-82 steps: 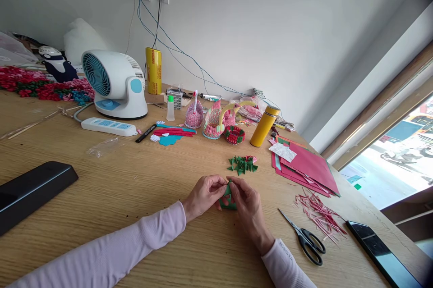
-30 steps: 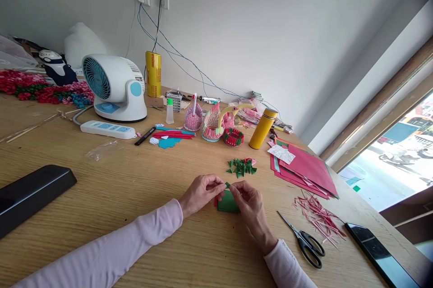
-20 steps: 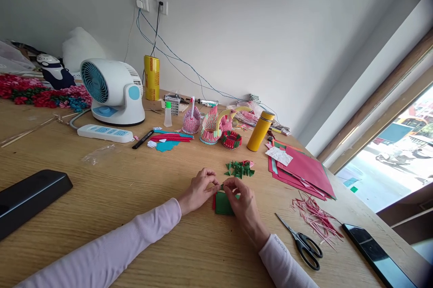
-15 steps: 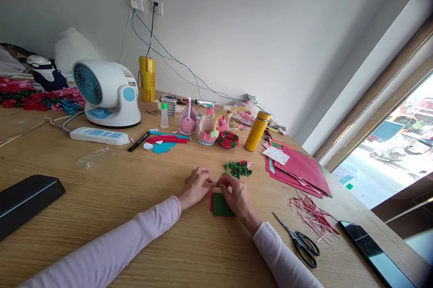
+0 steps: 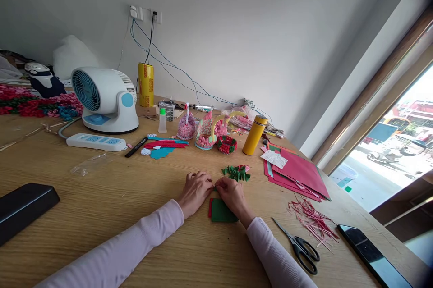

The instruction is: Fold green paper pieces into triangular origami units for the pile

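My left hand (image 5: 196,190) and my right hand (image 5: 232,194) meet fingertip to fingertip on the wooden table (image 5: 111,198). Both pinch a tiny green paper piece that barely shows between the fingers. A small stack of green paper squares (image 5: 221,211) with a red edge lies just under and in front of my right hand. A little pile of folded green and red paper triangles (image 5: 236,172) sits just beyond my right hand.
Scissors (image 5: 299,247), red paper trimmings (image 5: 311,221) and a dark phone (image 5: 374,253) lie to the right. Red paper sheets (image 5: 297,171), a yellow flask (image 5: 255,135), paper swans (image 5: 204,125), a fan (image 5: 103,98) and a power strip (image 5: 96,142) stand farther back. A black case (image 5: 23,207) lies at left.
Both hands have come down from a raised hold onto the table and moved slightly forward. The green stack now lies uncovered below the right hand. The view tilted upward.
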Demonstrator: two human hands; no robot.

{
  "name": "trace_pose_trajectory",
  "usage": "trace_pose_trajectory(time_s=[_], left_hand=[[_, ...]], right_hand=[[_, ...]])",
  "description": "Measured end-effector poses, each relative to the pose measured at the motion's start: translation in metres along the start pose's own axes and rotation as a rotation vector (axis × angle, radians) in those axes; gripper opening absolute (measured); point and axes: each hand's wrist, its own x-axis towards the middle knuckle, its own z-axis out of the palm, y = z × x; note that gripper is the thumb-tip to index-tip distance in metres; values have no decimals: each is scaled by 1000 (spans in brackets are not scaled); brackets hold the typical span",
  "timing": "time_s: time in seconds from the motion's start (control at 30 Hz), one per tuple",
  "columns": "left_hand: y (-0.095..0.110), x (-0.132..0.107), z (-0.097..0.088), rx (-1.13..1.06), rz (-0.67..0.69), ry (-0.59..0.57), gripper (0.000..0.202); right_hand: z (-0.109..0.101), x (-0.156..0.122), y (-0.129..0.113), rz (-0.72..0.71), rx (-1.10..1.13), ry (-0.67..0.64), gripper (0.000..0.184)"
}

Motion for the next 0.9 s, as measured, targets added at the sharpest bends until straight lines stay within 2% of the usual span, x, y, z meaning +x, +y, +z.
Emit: trace_pose_trajectory(time_s=[0.13, 0.33, 0.57, 0.7, 0.9], left_hand=[[7, -9, -10, 115, 166, -35, 26], [9, -17, -16, 159, 217, -30, 29], [10, -22, -16, 217, 206, -44, 30], [15, -22, -14, 241, 195, -71, 30], [17, -23, -14, 229, 159, -55, 33]], right_hand=[[0, -1, 0, 1, -73, 3, 14], [-3, -3, -2, -38, -196, -10, 15], [-16, -14, -16, -191, -313, -60, 28], [-23, -25, -25, -333, -479, -83, 35], [-26, -28, -28, -333, -518, -127, 29]])
